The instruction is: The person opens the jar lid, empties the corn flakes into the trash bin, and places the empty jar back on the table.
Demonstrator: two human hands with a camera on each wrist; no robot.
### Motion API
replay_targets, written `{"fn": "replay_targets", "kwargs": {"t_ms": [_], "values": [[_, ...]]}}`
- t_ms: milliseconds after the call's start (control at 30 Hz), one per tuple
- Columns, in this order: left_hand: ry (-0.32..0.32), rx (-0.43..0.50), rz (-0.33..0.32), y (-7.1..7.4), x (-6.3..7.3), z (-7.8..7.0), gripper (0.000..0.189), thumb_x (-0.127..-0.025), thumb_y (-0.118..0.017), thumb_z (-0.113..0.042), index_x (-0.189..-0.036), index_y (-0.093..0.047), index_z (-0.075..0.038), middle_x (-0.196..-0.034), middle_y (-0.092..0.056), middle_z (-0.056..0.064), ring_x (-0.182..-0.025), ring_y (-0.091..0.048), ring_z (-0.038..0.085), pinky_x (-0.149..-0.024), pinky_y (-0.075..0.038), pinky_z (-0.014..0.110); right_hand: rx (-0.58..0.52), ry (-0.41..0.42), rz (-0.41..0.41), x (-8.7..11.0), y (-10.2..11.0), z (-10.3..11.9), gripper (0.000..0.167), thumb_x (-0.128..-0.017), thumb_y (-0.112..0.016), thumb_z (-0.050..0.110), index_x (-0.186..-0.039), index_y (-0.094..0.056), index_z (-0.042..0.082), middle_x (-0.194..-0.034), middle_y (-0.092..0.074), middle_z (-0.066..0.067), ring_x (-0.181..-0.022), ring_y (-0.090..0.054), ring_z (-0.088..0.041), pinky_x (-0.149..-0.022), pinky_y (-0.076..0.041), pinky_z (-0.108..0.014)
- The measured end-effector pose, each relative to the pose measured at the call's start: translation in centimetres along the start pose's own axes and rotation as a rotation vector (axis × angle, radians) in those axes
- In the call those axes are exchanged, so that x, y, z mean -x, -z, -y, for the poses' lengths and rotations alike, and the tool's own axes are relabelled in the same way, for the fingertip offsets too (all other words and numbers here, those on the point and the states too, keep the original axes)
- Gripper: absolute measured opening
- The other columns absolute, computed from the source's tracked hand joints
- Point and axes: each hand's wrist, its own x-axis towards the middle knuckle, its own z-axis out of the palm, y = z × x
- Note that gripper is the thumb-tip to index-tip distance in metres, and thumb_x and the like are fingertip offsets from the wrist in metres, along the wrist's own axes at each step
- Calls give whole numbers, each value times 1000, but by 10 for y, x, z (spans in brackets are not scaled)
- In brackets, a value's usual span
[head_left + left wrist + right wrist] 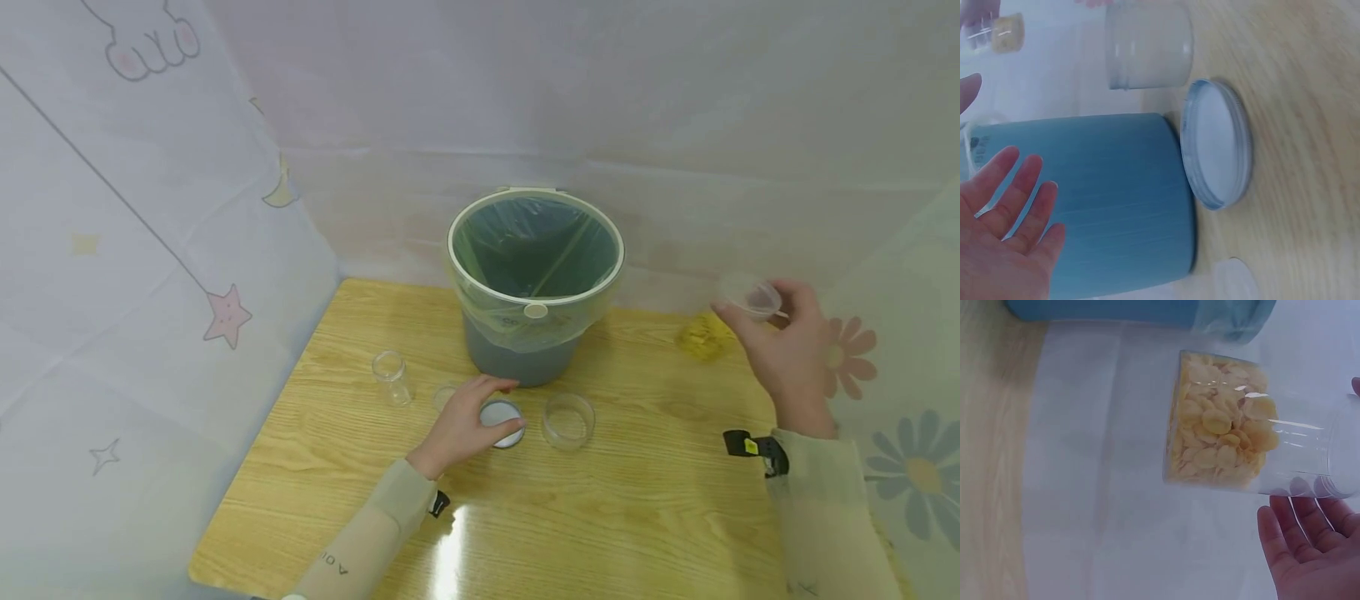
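Observation:
My right hand (795, 342) grips a clear jar (752, 297) near its mouth, raised at the right. Pale yellow flakes (1219, 428) fill roughly its lower half, and the fingertips curl along the jar's side in the right wrist view. Over a white-faced screw lid (501, 421) on the table, my left hand (468, 421) hovers with fingers spread. The left wrist view shows a gap between those fingers and the lid (1217, 144). Just right of the lid stands a clear tub (567, 422); a small clear disc (444, 398) lies to its left, partly behind the hand.
A grey-blue bin (517, 354) with a clear liner over its rim stands at the back middle of the wooden table (637, 517). Left of it is a small clear glass vessel (392, 379). Patterned white sheeting (420, 100) rises behind and at both sides.

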Motion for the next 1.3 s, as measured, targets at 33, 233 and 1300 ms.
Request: {"fn": "replay_targets", "kwargs": {"t_ms": [33, 233, 1300], "values": [[-4, 2, -3, 1, -1, -1, 55, -90, -78, -41, -136, -63, -13, -128, -63, -1, -122, -53, 14, -102, -45, 39, -9, 25, -4, 2, -1, 5, 54, -87, -82, 27, -134, -57, 19, -119, -53, 14, -107, -48, -4, -91, -38, -25], [-65, 27, -22, 5, -5, -12, 56, -90, -80, -37, -138, -62, -17, -129, -63, -2, -122, -52, 12, -102, -45, 38, -92, 162, -5, 14, -9, 33, 49, -82, -84, 9, -126, -61, 11, -117, -57, 7, -105, -53, -9, -89, -41, -20], [-268, 93, -147, 11, -25, -58, 77, -81, -87, -36, -144, -48, -13, -140, -53, 0, -130, -48, 16, -108, -41, 38, -311, 545, 333, 90, -107, 97, 66, -65, -93, 2, -124, -64, 3, -111, -68, -6, -99, -61, -21, -90, -44, -29]]}}
